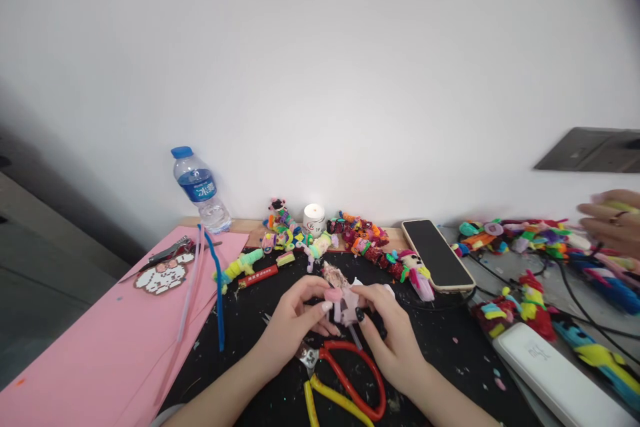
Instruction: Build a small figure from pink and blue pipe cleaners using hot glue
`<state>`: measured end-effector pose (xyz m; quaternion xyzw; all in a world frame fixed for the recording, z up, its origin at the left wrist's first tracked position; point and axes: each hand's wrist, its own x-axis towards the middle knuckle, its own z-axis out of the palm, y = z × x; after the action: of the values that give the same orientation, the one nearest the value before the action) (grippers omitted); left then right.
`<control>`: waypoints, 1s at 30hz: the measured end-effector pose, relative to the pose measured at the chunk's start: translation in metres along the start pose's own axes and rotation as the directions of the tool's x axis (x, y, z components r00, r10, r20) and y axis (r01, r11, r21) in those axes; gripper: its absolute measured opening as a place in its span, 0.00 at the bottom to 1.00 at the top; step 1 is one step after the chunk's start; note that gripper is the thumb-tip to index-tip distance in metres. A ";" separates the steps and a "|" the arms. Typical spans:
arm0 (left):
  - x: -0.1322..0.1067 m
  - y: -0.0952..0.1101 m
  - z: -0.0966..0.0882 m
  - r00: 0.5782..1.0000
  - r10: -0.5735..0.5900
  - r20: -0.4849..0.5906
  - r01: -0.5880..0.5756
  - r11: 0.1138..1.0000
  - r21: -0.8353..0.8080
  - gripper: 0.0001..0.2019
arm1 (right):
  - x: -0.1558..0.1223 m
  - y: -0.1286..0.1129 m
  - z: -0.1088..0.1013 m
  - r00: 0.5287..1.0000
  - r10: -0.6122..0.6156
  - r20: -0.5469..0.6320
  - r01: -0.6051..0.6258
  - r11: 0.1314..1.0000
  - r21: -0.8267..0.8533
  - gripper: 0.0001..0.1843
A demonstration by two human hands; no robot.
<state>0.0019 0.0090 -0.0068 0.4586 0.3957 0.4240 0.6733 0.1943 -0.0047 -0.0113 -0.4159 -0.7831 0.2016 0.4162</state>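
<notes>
My left hand [300, 313] and my right hand [389, 328] meet over the black work mat [435, 347], their fingers closed on a small pale pink pipe-cleaner figure [345, 310]. The left thumb and fingers pinch its left side; the right ones grip the other side. A thin pale stem hangs below it, and the fingers hide part of the figure. Just beneath lie red-handled scissors [377, 373] and a yellow-handled tool [340, 397], probably pliers. Colourful pipe-cleaner figures [317, 248] stand or lie behind my hands, with a red stick [257, 277] to the left.
Pink sheets [90, 333] at left bear a blue pipe cleaner [219, 293] and a nipper-like tool [170, 250]. A water bottle [200, 187] leans by the wall. At right are a phone [440, 257], white power bank [555, 373], cables and another person's hand [610, 217].
</notes>
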 end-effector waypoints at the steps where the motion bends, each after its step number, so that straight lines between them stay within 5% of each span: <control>1: 0.001 0.001 -0.001 0.999 0.013 -0.039 -0.013 1.000 -0.016 0.13 | 0.001 0.002 -0.001 0.999 0.002 -0.048 -0.005 0.997 -0.073 0.18; 8: 0.006 0.006 -0.009 0.974 0.040 -0.222 -0.074 0.987 -0.144 0.18 | 0.009 0.008 -0.003 0.985 0.170 -0.043 -0.170 0.873 -0.457 0.23; 19: 0.004 0.011 -0.010 0.966 0.049 -0.255 -0.107 0.969 -0.221 0.17 | 0.011 0.009 -0.006 0.976 0.187 0.115 -0.112 0.874 -0.473 0.27; 30: 0.007 0.010 -0.011 0.959 0.053 -0.277 -0.110 0.974 -0.196 0.20 | 0.010 0.027 -0.006 0.987 0.142 -0.073 -0.159 0.903 -0.399 0.23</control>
<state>-0.0077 0.0206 -0.0015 0.3390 0.4176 0.5494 0.6394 0.2089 0.0185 -0.0211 -0.5560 -0.7644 0.0588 0.3210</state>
